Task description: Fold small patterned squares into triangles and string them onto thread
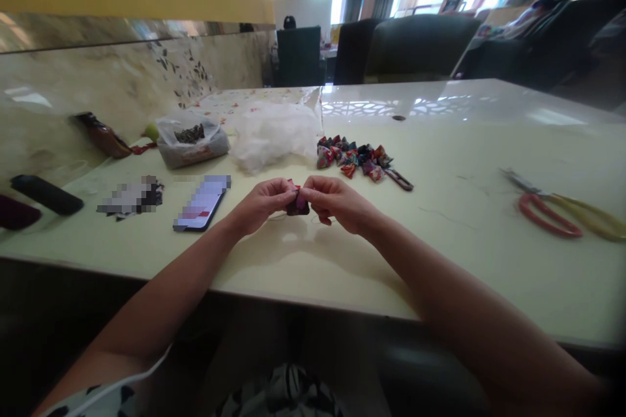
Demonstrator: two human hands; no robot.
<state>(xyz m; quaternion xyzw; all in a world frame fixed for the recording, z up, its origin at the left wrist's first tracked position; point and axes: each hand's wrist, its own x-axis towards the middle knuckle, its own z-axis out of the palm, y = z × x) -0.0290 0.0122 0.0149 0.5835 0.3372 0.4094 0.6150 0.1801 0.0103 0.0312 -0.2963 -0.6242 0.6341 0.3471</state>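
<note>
Between my two hands is a small dark piece of fabric [298,206] with red and purple on it, held just above the table. My left hand [267,203] pinches its left upper edge between thumb and fingers. On the other side, my right hand [337,201] pinches the same edge with thumb and forefinger, other fingers curled. A thin thread shows near the fingers; whether a needle is there I cannot make out. Several small stuffed patterned fabric pieces [349,156] lie in a cluster beyond my hands, with small thread snips [400,180] beside them.
White stuffing [274,137] is heaped behind my left hand, beside a plastic bag [193,143] of dark bits. A phone [203,203] and a blurred-out stack [132,197] lie to the left. Large scissors [548,208] with red and yellow handles rest at the right. Chairs [420,49] stand beyond the table.
</note>
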